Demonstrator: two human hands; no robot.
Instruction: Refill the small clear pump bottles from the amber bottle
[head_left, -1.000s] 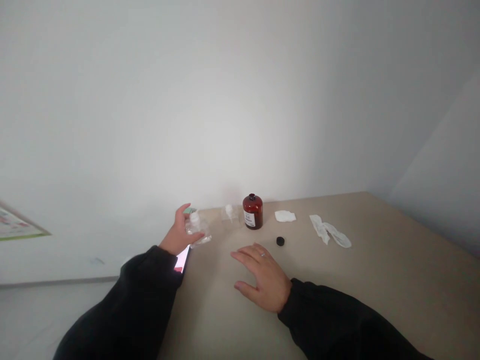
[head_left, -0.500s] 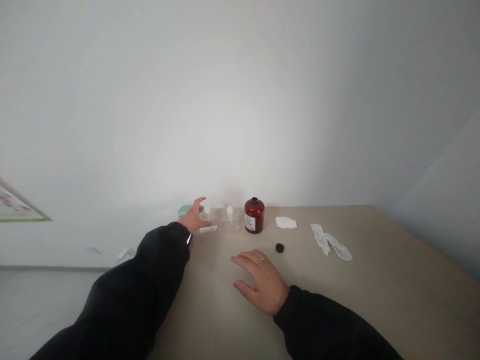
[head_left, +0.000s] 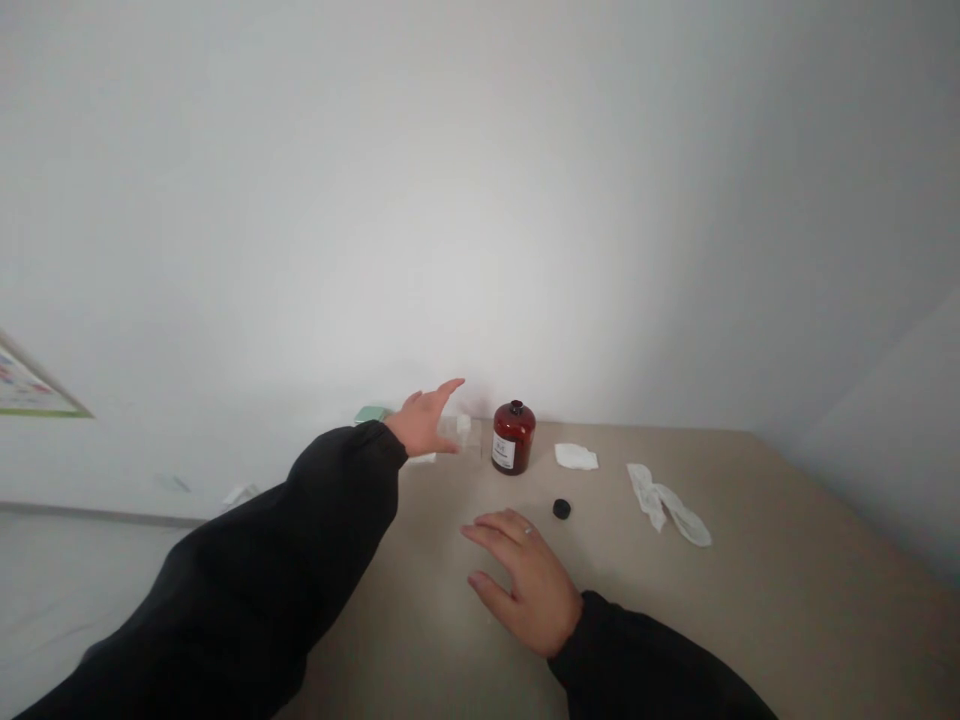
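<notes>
My left hand (head_left: 429,418) reaches toward the back of the table, thumb and fingers spread, beside a clear square container (head_left: 466,434) with a whitish top. Whether it touches the container I cannot tell. To the right of that stands a dark red-brown bottle (head_left: 514,440) with a white label and an uncapped neck. A small black cap (head_left: 562,509) lies on the table in front of the bottle. My right hand (head_left: 526,580), with a ring on one finger, hovers or rests near the cap, fingers apart and holding nothing.
A green-topped box (head_left: 371,413) is partly hidden behind my left wrist. A folded white tissue (head_left: 576,457) and a twisted white cloth or tissue (head_left: 667,503) lie on the right of the beige table (head_left: 750,600). A wall (head_left: 480,200) rises directly behind.
My left hand has moved right, from the left clear container to the one nearer the bottle. My right hand has barely moved. The view has shifted slightly.
</notes>
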